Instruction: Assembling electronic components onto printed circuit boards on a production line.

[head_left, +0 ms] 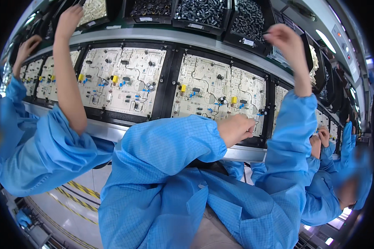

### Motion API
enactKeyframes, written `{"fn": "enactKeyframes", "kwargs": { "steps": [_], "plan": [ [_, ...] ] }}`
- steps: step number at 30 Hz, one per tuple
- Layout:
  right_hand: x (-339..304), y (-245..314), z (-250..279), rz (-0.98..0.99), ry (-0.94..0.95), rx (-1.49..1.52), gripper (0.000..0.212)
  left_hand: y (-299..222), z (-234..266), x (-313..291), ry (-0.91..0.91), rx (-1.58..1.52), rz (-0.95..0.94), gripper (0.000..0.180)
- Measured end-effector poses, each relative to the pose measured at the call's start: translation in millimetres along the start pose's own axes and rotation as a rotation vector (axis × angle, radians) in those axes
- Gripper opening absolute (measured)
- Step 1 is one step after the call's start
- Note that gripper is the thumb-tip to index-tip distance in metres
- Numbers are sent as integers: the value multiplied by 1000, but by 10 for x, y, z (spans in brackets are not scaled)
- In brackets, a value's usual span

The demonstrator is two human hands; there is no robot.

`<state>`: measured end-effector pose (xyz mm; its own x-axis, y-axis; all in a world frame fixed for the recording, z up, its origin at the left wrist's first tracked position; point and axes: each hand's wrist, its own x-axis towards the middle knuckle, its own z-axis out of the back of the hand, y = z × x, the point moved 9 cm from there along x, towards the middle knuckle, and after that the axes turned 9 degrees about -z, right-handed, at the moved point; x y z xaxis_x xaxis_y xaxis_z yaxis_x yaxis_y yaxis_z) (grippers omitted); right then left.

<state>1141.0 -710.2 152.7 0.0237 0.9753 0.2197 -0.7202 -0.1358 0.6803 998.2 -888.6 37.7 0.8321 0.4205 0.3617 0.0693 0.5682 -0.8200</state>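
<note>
My left hand (pixel 236 129) is low over the right half of a pale circuit board (pixel 199 74) in a black frame. Its fingers are curled together, and whatever they may hold is hidden. Higher up, my right hand (pixel 287 40) is raised at the right edge of a black bin (pixel 241 40) of small dark cylindrical components (pixel 248 18). The thumb and fingertips of that hand close toward each other, with a tiny dark bit at the tips that I cannot identify. Yellow block components (pixel 234 100), blue parts and black cylinders stand on the board near my left hand.
Another pair of framed boards (pixel 122 79) sits to the left along the metal-edged line. More bins hold silvery-dark components (pixel 201 12), brown ones (pixel 148 8) and white ones (pixel 94 9). A co-worker's arm (pixel 68 79) reaches up at left; another co-worker's hand (pixel 323 136) works at right.
</note>
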Motion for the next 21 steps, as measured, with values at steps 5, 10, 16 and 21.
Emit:
{"fn": "enactKeyframes", "kwargs": {
  "steps": [5,10,16,21],
  "plan": [
    [-330,606,-1606,72,411,17,21,89,-58,21,89,-45,56,12],
    [-355,574,-2102,67,524,22,21,-54,-179,-16,243,-35,-31,17],
    [-330,560,-2140,35,521,-6,22,-59,-207,-40,311,-28,54,16],
    [-350,574,-2106,65,478,-26,19,-70,-209,-9,314,-7,49,18]
  ]
}}
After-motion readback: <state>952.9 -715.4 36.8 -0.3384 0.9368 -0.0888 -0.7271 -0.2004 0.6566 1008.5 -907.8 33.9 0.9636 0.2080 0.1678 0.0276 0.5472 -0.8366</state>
